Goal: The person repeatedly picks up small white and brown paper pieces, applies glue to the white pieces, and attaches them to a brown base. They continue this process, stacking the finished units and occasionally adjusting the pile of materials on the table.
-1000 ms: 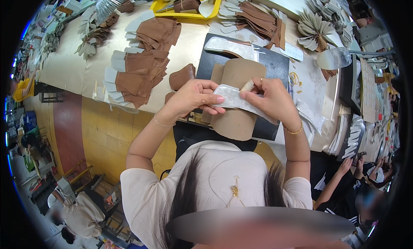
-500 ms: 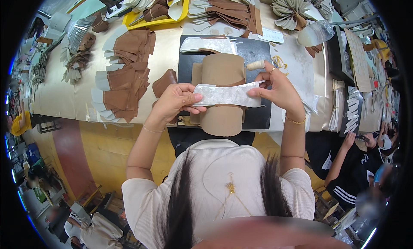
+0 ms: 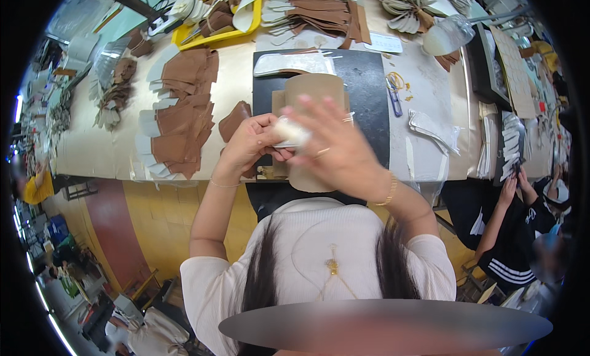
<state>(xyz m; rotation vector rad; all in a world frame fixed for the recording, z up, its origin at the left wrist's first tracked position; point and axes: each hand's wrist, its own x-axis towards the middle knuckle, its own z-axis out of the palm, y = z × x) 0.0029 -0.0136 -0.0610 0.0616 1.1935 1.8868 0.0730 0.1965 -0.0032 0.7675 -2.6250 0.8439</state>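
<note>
My left hand (image 3: 254, 138) is closed, thumb against fingers, on the left end of a white-faced leather piece (image 3: 284, 143). Most of that piece is hidden behind my right hand (image 3: 344, 156), which is blurred by motion and sweeps across it with fingers stretched apart. A cream finger cover (image 3: 292, 132) on one right finger lies over the piece near my left fingertips. Below both hands stands a tan curved form (image 3: 314, 84) on a black board (image 3: 369, 104). Another white-faced piece with a brown edge (image 3: 289, 63) lies on the board's far part.
Fanned brown pieces with white ends (image 3: 184, 125) lie at left, beside a folded brown piece (image 3: 233, 119). At the back are a yellow tray (image 3: 215, 29) and more brown pieces (image 3: 316, 18). Blue-handled snips (image 3: 394, 98) and white strips (image 3: 433, 131) lie right. A co-worker's hands (image 3: 513, 187) work at far right.
My right hand has left the piece's right end and swung left across it, fingers spreading. My left hand keeps its hold. The snips, hidden before, now show.
</note>
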